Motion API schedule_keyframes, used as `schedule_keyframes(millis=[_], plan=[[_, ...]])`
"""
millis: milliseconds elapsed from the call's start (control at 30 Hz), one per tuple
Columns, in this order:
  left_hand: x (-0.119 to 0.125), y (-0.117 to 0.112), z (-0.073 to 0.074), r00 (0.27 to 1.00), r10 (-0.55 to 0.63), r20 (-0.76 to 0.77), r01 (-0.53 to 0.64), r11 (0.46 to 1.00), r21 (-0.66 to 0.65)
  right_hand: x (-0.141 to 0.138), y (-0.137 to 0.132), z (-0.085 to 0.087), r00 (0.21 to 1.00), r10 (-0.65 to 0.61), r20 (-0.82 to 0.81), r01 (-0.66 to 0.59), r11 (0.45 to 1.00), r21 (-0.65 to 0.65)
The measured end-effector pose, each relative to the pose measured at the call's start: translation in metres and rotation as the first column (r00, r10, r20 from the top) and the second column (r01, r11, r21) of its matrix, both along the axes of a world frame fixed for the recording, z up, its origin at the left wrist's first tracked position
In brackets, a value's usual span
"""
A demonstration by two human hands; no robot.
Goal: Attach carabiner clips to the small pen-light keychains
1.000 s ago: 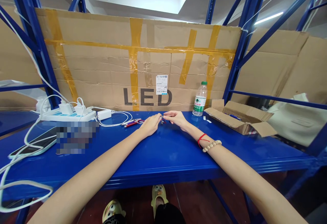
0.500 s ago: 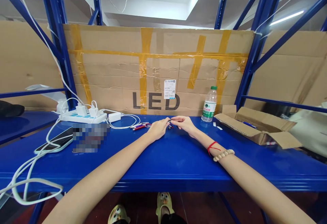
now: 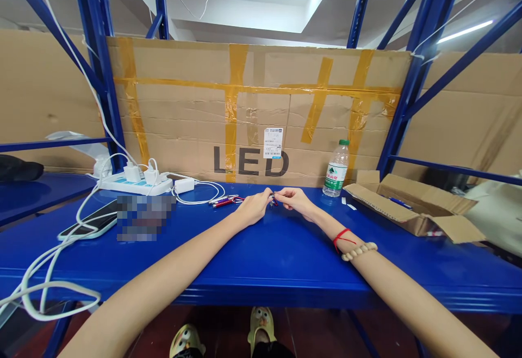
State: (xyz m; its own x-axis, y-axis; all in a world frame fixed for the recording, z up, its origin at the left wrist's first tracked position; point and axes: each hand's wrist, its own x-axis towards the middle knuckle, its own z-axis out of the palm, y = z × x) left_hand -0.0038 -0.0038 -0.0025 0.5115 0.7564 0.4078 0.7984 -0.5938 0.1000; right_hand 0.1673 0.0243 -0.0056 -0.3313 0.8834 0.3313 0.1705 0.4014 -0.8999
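Near the back of the blue table, my left hand (image 3: pixel 255 207) and my right hand (image 3: pixel 294 200) meet with fingertips almost touching. Both are closed in a pinch around small dark and shiny parts (image 3: pixel 272 200) between them, too small to name. A bit of red shows by the right fingertips. Just left of my left hand lie several pens (image 3: pixel 224 201), red and purple or white, partly hidden behind that hand. A red string and a beaded bracelet (image 3: pixel 359 251) are on my right wrist.
A water bottle (image 3: pixel 336 170) stands behind on the right, beside small white slips (image 3: pixel 348 204). An open cardboard box (image 3: pixel 402 205) holds a blue pen. On the left are a power strip (image 3: pixel 141 184), white cables and a phone (image 3: pixel 92 221). Cardboard (image 3: pixel 183 118) walls the back.
My fingers have shifted slightly around the small parts, and the right fingertips are drawn closer together. The whole view has moved a little; the surrounding things stay put.
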Motion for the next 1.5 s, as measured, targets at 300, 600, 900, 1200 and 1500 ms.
schedule_keyframes(millis=[300,600,900,1200,1500], plan=[[0.001,-0.006,0.002,0.999,-0.019,-0.036,0.019,1.000,-0.016,-0.001,-0.004,0.000,0.998,0.039,0.042,-0.041,0.998,0.051],[0.001,-0.002,-0.001,0.999,-0.005,-0.051,0.010,0.996,0.086,-0.004,-0.009,0.005,0.997,0.023,0.069,-0.022,1.000,-0.017],[0.003,-0.001,-0.001,0.997,0.007,-0.071,0.003,0.989,0.150,-0.007,-0.016,0.012,0.996,-0.021,0.087,0.029,0.995,-0.092],[0.002,0.001,-0.002,0.992,0.065,-0.112,-0.049,0.989,0.141,-0.010,-0.008,0.003,0.999,-0.019,0.051,0.022,0.998,-0.057],[0.005,-0.002,0.001,0.974,0.178,-0.142,-0.167,0.982,0.087,-0.008,-0.001,-0.003,0.997,-0.027,0.077,0.027,1.000,-0.001]])
